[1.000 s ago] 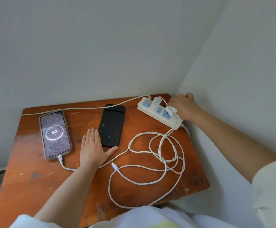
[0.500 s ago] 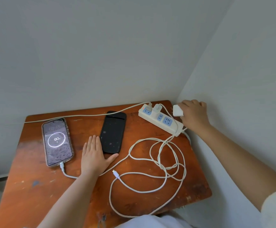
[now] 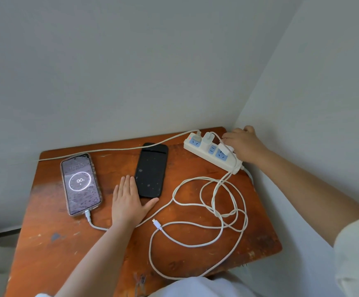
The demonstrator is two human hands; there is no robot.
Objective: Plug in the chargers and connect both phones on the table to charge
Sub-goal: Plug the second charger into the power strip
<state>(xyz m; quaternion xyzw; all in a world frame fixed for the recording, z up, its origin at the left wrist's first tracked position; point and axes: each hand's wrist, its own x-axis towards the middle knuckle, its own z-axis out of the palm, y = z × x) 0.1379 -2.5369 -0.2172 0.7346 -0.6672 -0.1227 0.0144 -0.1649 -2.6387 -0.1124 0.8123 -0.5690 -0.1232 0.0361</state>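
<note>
item: second charger (image 3: 224, 149), white. half a second ago you held it lifted clear off the strip's far end; now your right hand (image 3: 246, 146) pinches it in curled fingers and sets it onto the nearest blue socket of the power strip (image 3: 211, 154). whether it is fully seated, you cannot tell.
item: first charger (image 3: 207, 137), already in the strip.
item: lit phone (image 3: 80, 182), cable attached, unmoved, showing 90.
item: dark phone (image 3: 150, 170), unmoved, no cable in it.
item: loose cable plug (image 3: 157, 224), lying on the table (image 3: 45, 243) below the dark phone, near but apart.
item: left hand (image 3: 127, 201), flat as before, fingers straight together, thumb spread.
judgement: plugging nearly done; the dark phone remains to connect.
</note>
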